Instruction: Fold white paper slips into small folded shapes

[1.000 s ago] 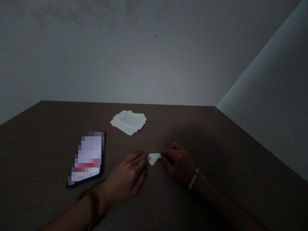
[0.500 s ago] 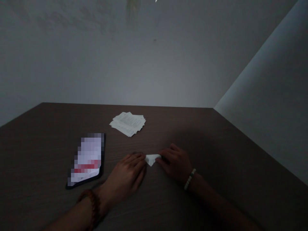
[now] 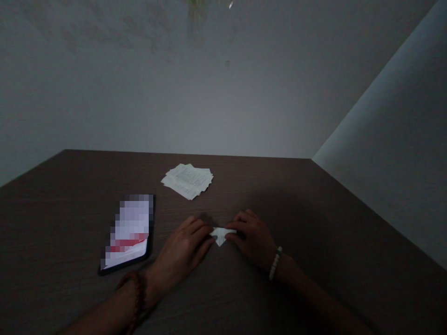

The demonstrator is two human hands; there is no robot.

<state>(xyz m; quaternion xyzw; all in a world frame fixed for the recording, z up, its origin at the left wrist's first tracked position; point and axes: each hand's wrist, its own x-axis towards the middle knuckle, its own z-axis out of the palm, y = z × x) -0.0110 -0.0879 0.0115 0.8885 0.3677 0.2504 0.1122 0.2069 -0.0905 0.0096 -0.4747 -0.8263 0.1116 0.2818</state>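
Observation:
Between my two hands is a small folded piece of white paper (image 3: 220, 236), triangular with its point toward me. Faint print shows on it. My left hand (image 3: 186, 244) pinches its left corner between thumb and fingers. The right corner is pinched the same way by my right hand (image 3: 253, 235). Both hands are low over the wooden table (image 3: 223, 298), and the fingertips hide the paper's two ends. A brown beaded bracelet (image 3: 139, 293) circles my left wrist, a pale beaded one (image 3: 275, 263) my right.
A loose stack of printed white papers (image 3: 188, 181) lies farther back on the table. To the left of my left hand rests a tablet or phone (image 3: 131, 232) with a lit, blurred screen. A grey wall (image 3: 216, 102) borders the table's far edge.
My left thumb has shifted up to the paper's left corner, and the fingers, flatter before, now pinch it. The paper sits slightly nearer to me. The camera view has moved a little.

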